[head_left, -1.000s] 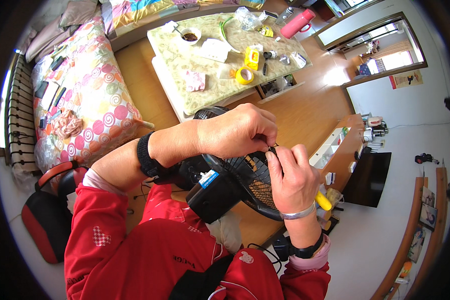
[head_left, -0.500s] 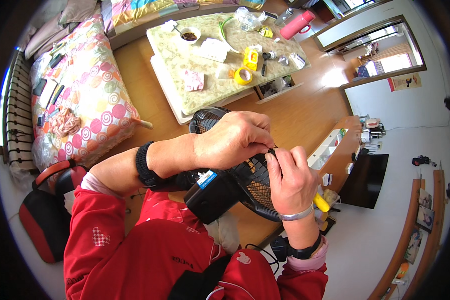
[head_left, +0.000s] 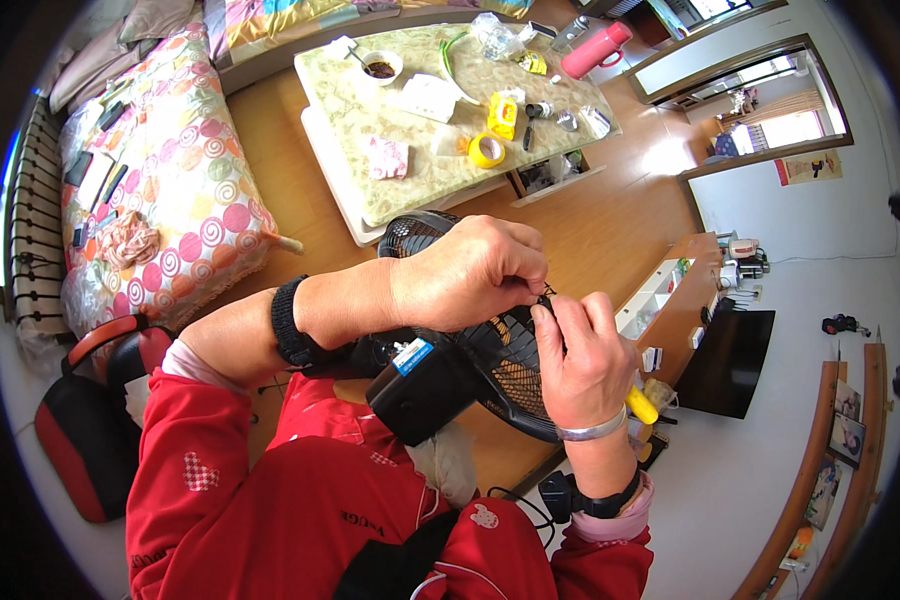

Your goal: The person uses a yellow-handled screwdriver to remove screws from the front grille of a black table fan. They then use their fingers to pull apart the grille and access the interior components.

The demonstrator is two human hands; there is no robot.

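Observation:
A black fan [head_left: 510, 365] with a mesh guard lies in front of me, its motor housing [head_left: 415, 400] bearing a blue label. My left hand [head_left: 470, 270] reaches across it, fingers pinched at a small black piece [head_left: 544, 302] on the guard's rim. My right hand [head_left: 585, 365] is closed at the same piece from the right, thumb raised beside the fingertips. Much of the piece is hidden by my fingers. A yellow handle [head_left: 642, 405] pokes out beside my right hand; I cannot tell if it is held.
A marble-patterned table [head_left: 360, 120] bears a bowl, tape, pink thermos and several small items. A bed [head_left: 220, 190] and red-black bag [head_left: 80, 450] are left. A television [head_left: 730, 360], wooden cabinet [head_left: 675, 275] and doorway [head_left: 770, 110] are right.
Both hands stay pinched at the guard's rim. My left hand shifted slightly down, then a little up, with small finger movements; the view shifted very slightly.

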